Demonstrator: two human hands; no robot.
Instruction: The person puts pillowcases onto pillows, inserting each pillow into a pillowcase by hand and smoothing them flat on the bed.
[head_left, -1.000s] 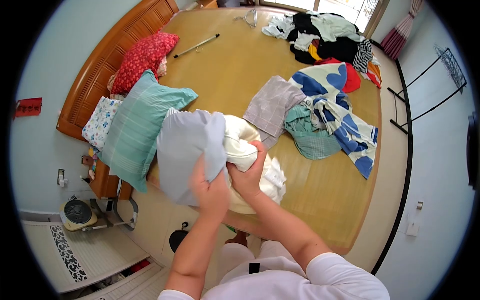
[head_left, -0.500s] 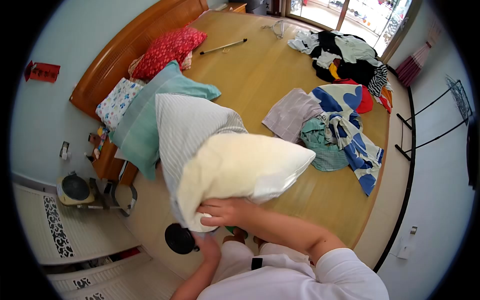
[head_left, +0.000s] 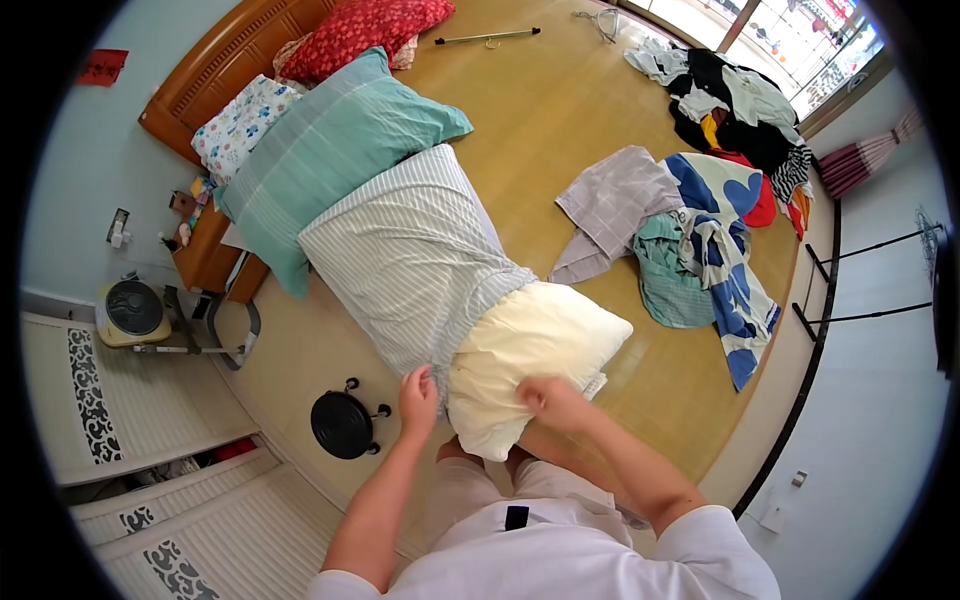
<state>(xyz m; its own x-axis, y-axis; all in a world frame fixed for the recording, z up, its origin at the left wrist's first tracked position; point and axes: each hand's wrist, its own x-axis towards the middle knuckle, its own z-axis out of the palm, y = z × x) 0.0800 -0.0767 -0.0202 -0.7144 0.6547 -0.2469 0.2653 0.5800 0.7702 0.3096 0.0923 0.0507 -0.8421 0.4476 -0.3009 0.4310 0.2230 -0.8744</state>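
Observation:
A cream pillow [head_left: 545, 325] lies at the bed's near edge, its far end inside a grey-and-white striped pillowcase [head_left: 400, 235]. The case stretches flat over the bed beyond it, with folds gathered around the pillow. My left hand [head_left: 418, 402] is at the left edge of the case opening, fingers closed on the cloth. On top of the pillow, my right hand [head_left: 555, 404] is curled, its fingertips pinching the cream fabric. The pillow's near corner hangs by my legs.
A teal pillow [head_left: 340, 150], a floral pillow [head_left: 240, 125] and a red pillow [head_left: 360, 35] lie near the headboard. Crumpled clothes [head_left: 745, 110] and patterned fabrics [head_left: 690, 240] lie on the right. A black wheeled stool [head_left: 342, 424] stands on the floor at left.
The pillow and case have come down from a raised, bunched position to lie on the bed, the case spread out. My hands have moved apart, the right one shifting right along the pillow.

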